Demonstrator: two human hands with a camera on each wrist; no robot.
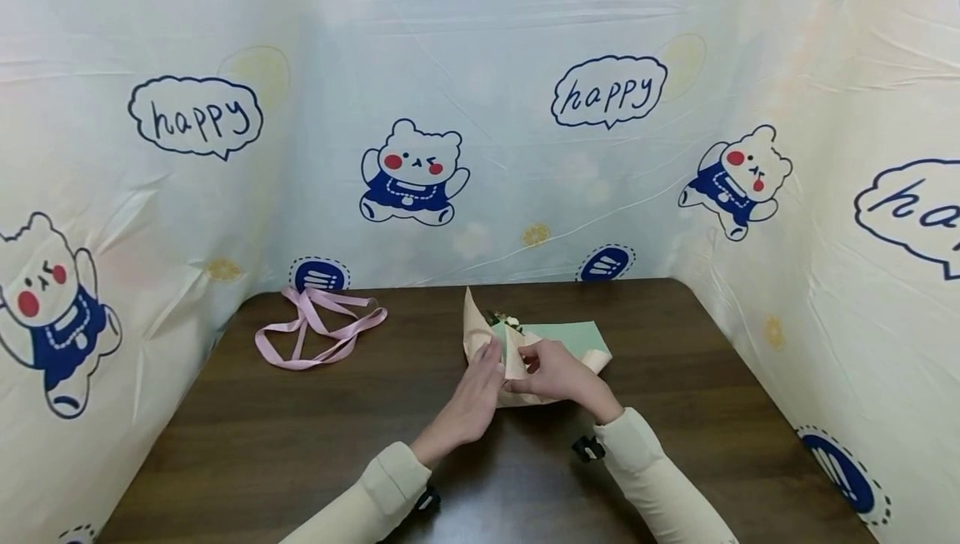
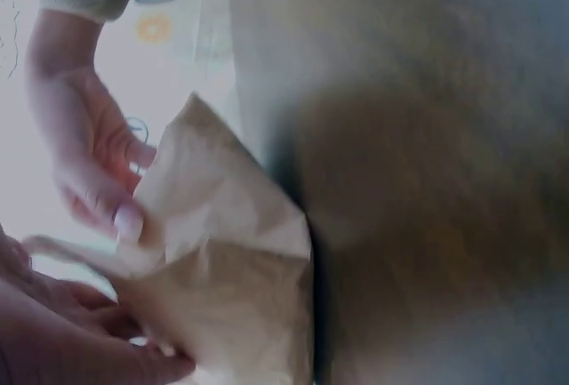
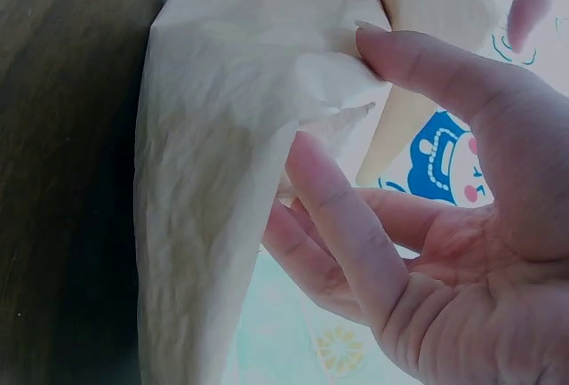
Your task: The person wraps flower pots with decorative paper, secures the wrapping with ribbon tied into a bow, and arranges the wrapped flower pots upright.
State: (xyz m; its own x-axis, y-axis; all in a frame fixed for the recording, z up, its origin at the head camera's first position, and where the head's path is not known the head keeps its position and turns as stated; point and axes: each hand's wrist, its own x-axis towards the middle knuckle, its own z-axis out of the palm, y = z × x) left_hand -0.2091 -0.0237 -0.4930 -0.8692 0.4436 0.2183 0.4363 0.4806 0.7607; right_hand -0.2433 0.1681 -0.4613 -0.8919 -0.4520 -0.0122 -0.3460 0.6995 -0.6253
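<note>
A small bunch of white flowers with green leaves (image 1: 511, 321) shows at the top of a sheet of tan wrapping paper (image 1: 474, 323) with a pale green inner side. My left hand (image 1: 474, 390) lies along the left part of the paper, fingers straight, touching the folded side. From the right, my right hand (image 1: 558, 371) pinches an edge of the paper between thumb and fingers. In the right wrist view the thumb of my right hand (image 3: 444, 180) presses the outer face while other fingers sit under the fold. The flower stems are hidden inside the wrap.
A loose pink ribbon (image 1: 322, 331) lies in loops at the far left of the brown wooden table (image 1: 315, 419). A light curtain (image 1: 495, 69) printed with bears and lettering stands around the back and sides of the table.
</note>
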